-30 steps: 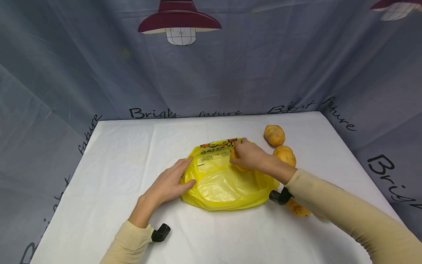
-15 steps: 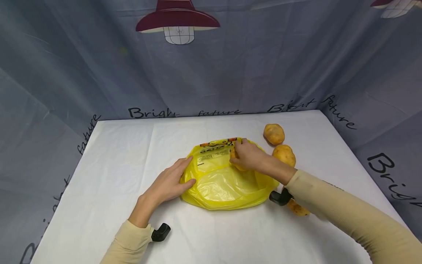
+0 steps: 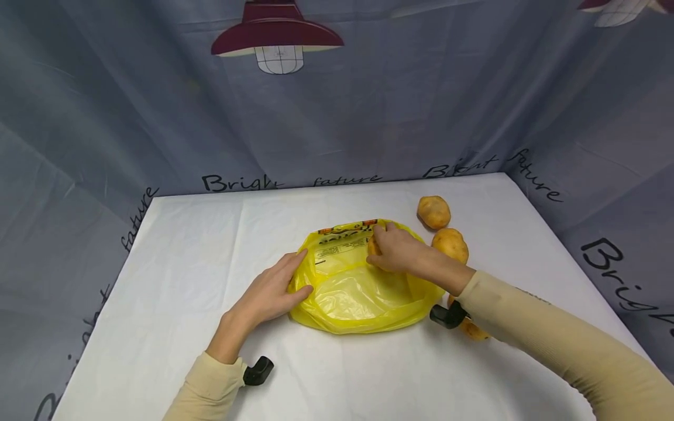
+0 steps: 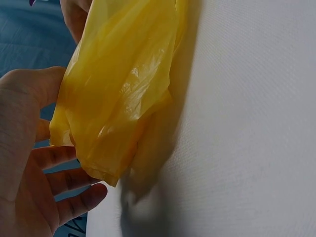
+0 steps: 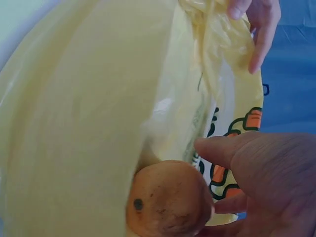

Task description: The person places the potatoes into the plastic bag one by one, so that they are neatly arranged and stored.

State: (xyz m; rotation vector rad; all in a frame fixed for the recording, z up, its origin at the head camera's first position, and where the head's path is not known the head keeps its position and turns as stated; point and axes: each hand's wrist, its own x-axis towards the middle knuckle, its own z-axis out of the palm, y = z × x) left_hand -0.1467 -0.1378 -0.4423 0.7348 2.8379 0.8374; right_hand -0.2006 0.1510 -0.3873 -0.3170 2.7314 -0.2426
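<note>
A yellow plastic bag (image 3: 353, 295) lies on the white table with its mouth spread open and print along its far inner wall. My left hand (image 3: 271, 292) touches the bag's left edge with fingers and thumb extended and spread. In the left wrist view, the yellow plastic (image 4: 118, 89) meets the thumb and fingers. My right hand (image 3: 397, 248) reaches into the mouth at the right and holds a potato (image 5: 168, 200), thumb at one side and fingers partly hidden behind it. Only a strip of that potato shows past the hand in the head view.
Right of the bag lie a potato (image 3: 434, 211) at the back, another potato (image 3: 450, 243) nearer, and a third potato (image 3: 475, 331) partly under the right sleeve (image 3: 526, 321). A grey printed curtain (image 3: 368, 117) surrounds the table (image 3: 174, 280).
The head view has shifted slightly, so the loose potatoes and curtain sit a little further left. Both hands and the bag hold nearly the same place.
</note>
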